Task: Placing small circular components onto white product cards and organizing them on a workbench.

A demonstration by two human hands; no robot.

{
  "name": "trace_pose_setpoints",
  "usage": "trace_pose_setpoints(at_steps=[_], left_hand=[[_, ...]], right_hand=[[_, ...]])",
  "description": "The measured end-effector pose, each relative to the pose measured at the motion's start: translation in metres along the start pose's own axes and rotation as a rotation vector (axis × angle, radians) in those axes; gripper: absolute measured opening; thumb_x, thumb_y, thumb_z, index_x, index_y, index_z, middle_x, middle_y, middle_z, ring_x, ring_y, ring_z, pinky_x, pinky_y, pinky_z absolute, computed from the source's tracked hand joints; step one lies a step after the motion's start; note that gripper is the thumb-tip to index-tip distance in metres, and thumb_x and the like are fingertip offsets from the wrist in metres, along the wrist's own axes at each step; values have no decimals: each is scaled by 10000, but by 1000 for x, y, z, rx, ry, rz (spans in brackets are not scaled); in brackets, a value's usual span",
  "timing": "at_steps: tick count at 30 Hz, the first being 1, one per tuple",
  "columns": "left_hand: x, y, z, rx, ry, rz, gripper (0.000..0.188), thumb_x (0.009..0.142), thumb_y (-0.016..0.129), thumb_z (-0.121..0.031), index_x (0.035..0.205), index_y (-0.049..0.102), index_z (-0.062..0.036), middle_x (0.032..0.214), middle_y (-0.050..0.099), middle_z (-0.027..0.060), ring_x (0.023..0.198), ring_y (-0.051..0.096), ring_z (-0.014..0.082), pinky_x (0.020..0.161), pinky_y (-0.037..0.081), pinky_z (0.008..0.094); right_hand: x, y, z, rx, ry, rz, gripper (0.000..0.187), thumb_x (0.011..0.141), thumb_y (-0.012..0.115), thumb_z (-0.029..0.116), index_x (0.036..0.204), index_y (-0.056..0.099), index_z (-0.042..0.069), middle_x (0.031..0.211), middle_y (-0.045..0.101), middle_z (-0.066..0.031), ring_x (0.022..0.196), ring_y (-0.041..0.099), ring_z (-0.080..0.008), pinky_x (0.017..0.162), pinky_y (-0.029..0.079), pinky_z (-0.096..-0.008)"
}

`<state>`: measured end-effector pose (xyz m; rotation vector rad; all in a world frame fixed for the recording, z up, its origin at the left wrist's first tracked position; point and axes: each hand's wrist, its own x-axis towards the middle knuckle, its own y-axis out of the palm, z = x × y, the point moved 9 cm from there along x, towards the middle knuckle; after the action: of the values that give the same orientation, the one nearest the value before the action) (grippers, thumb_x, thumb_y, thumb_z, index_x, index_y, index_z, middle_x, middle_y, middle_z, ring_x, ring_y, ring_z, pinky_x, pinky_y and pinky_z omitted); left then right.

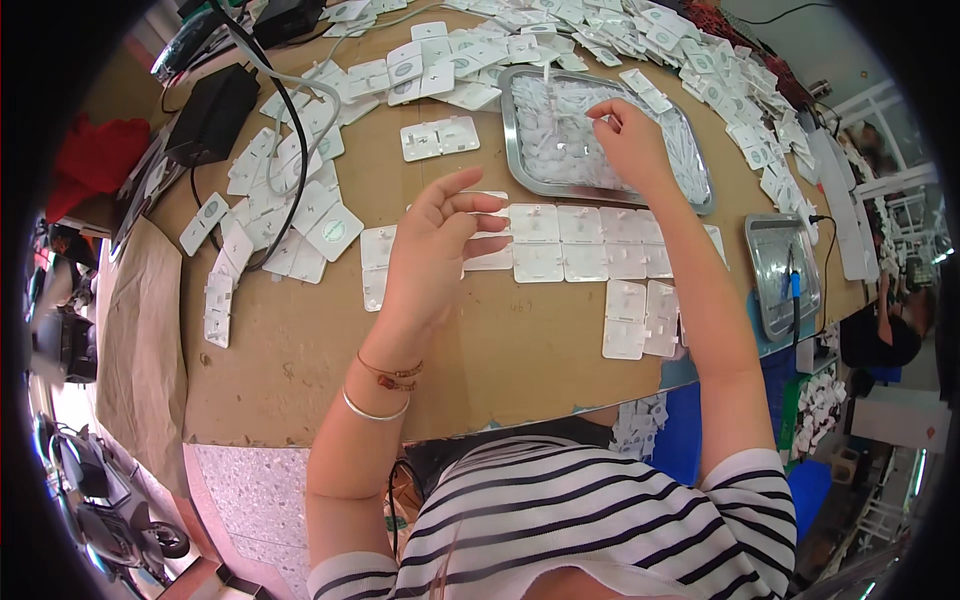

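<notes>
My left hand (430, 250) hovers over the left part of a row of flat white plastic plates (585, 226), its fingers loosely curved and apart, with nothing seen in it. The plates lie side by side with their ribbed inner faces up. Above a metal tray (514, 140) is my right hand (632, 148), thumb and forefinger pinched together. Whatever they hold, if anything, is too small to make out. Inside the tray lie many small clear and white plastic pieces (565, 150). More plates (625, 318) lie nearer me, below my right forearm.
Heaps of white plates (310, 215) spread left and along the far edge (640, 30). A single plate pair (440, 138) lies left of the tray. Cables loop beside a black power adapter (211, 115). At right, a second metal tray (785, 300) holds a blue-handled tool (796, 290).
</notes>
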<state>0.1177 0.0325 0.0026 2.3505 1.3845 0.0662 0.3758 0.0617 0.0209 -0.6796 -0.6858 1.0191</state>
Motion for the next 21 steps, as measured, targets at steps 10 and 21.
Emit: trace_pose_setpoints(at_steps=[10, 21], left_hand=[[3, -7, -6, 32, 15, -43, 387, 854, 428, -38, 1233, 449, 35, 1011, 574, 92, 879, 569, 138, 773, 504, 277], [128, 32, -55, 990, 314, 61, 579, 784, 678, -279, 1213, 517, 77, 952, 630, 142, 781, 616, 166, 657, 506, 281]], right_hand=[[33, 27, 29, -74, -77, 173, 437, 734, 716, 313, 1097, 611, 94, 747, 524, -6, 666, 504, -115, 607, 417, -266], [1, -1, 79, -195, -370, 161, 576, 645, 791, 324, 1157, 572, 176, 973, 552, -65, 907, 560, -212, 774, 467, -337]])
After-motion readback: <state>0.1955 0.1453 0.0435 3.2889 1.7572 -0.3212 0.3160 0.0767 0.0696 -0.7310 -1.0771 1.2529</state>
